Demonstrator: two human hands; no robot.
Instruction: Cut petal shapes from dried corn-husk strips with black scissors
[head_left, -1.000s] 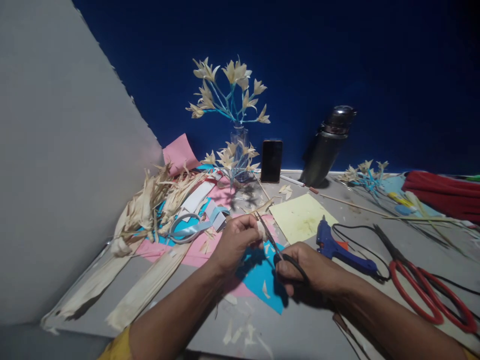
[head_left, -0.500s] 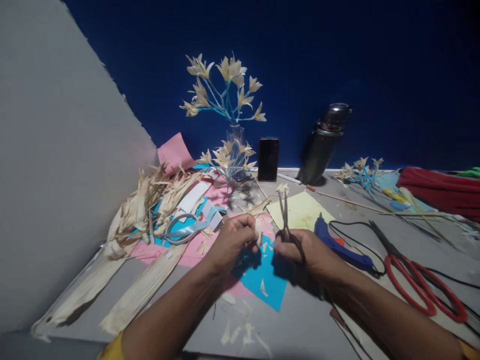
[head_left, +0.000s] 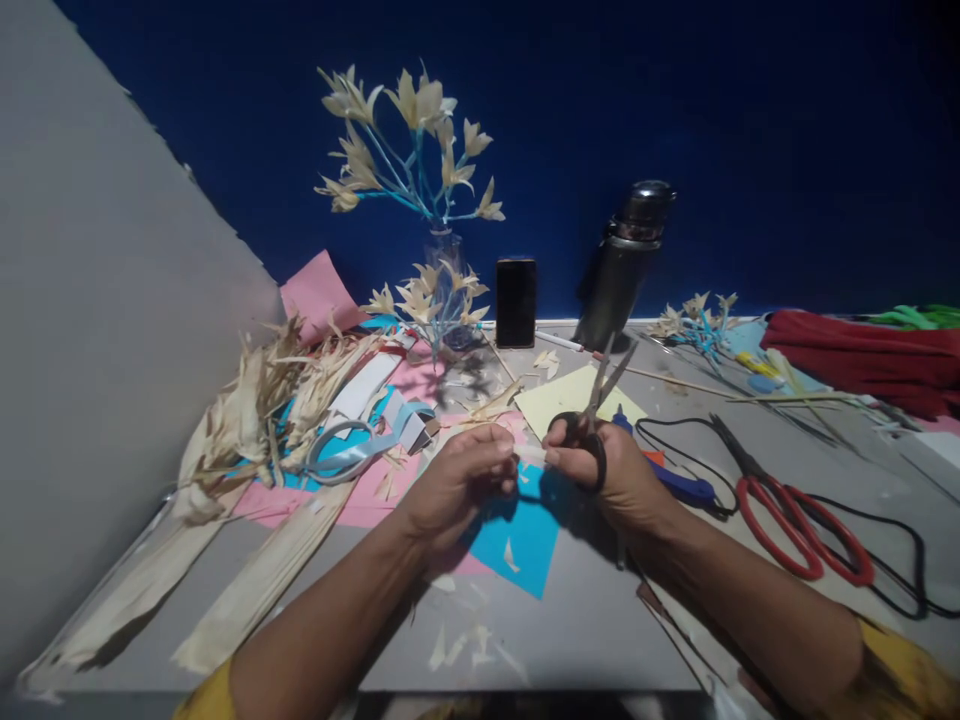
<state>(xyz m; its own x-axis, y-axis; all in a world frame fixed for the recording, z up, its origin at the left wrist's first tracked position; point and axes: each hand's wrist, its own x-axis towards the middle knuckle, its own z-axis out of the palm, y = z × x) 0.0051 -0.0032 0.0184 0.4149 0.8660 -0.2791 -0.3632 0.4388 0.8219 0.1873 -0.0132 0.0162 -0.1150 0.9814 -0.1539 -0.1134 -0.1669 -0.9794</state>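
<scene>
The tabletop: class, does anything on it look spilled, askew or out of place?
Yes. Pale scraps lie scattered near the front edge of the table, and others on the blue paper, loose rather than gathered. The dark flask also appears to lean, while the phone stands nearly upright; lens distortion may explain that.

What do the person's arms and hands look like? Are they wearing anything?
The left sleeve is yellow. So is the right sleeve, with dark patches, maybe shadow. Past them, the forearms are bare. The left hand and right hand are bare too.
</scene>
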